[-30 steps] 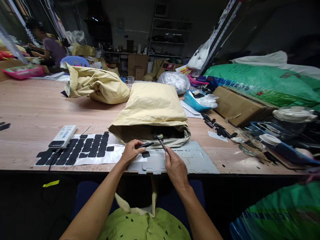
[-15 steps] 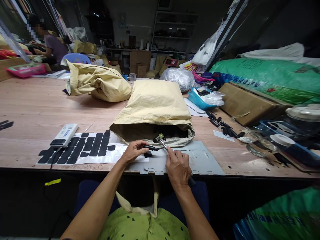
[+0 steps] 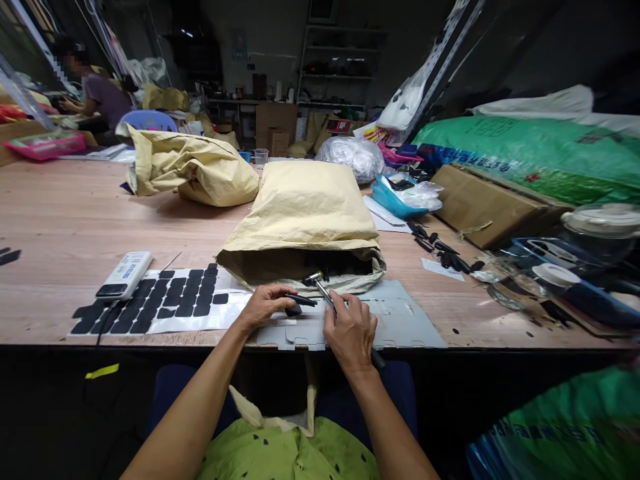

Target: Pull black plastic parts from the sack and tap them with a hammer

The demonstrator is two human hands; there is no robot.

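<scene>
My left hand (image 3: 265, 307) pinches a slim black piece (image 3: 301, 300) that points to the right. My right hand (image 3: 353, 330) is wrapped round a small hammer (image 3: 325, 291), with its metal shaft slanting up and left and its dark handle end showing below the hand. The hammer head (image 3: 313, 278) is by the mouth of a yellow sack (image 3: 313, 200), above the black piece and apart from it. Dark contents lie inside the sack's open mouth. Under both hands is a grey board (image 3: 400, 320). A small dark block beside my left fingertips is partly hidden.
To the left, a white device (image 3: 125, 275) with a cable rests on a sheet of black stickers (image 3: 175, 297). Another yellow sack (image 3: 220, 173) lies behind. Black parts (image 3: 443, 252), a cardboard box (image 3: 490, 207) and containers crowd the right. A person (image 3: 100, 93) sits at far left.
The hammer head has turned and dipped slightly, and its yellowish face shows less. The black piece has tilted a little in my left hand. The whole view has shifted slightly.
</scene>
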